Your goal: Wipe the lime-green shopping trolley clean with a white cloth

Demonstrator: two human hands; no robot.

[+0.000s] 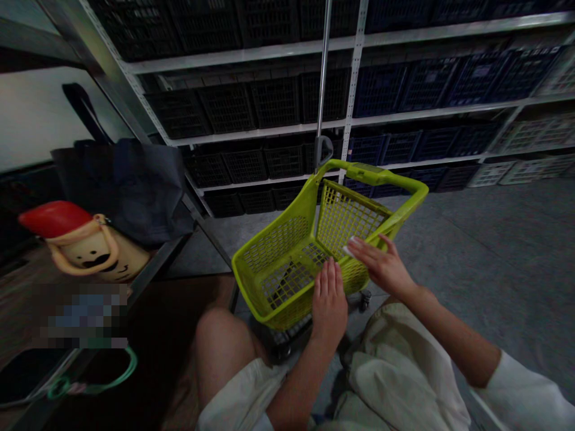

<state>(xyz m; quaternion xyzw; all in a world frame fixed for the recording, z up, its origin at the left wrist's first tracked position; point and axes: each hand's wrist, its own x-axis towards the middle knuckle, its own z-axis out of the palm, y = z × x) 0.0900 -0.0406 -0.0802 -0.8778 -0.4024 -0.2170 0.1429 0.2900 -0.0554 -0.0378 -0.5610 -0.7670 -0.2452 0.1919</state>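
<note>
A lime-green plastic shopping cart [274, 245] with lattice walls stands in front of my knees. My left hand [330, 299] lies across its near rim, fingers stretched out side by side, thumb hidden. At the rim farther right, my right hand [384, 266] pinches a small white wipe [349, 246] under its fingertips, against the green plastic. Whether the wipe is tissue or cloth, I cannot tell. The cart's handle [368, 173] rises behind the hands, and a hinged grid panel [348, 212] leans below it.
Metal shelving [251, 137] full of dark crates [274, 105] spans the back. A metal pole [324, 72] rises by the cart. On the left table [27, 269] are a red-topped cartoon-face bag [103, 248], a dark tote [135, 191], a phone [27, 374] and a green cord [130, 365].
</note>
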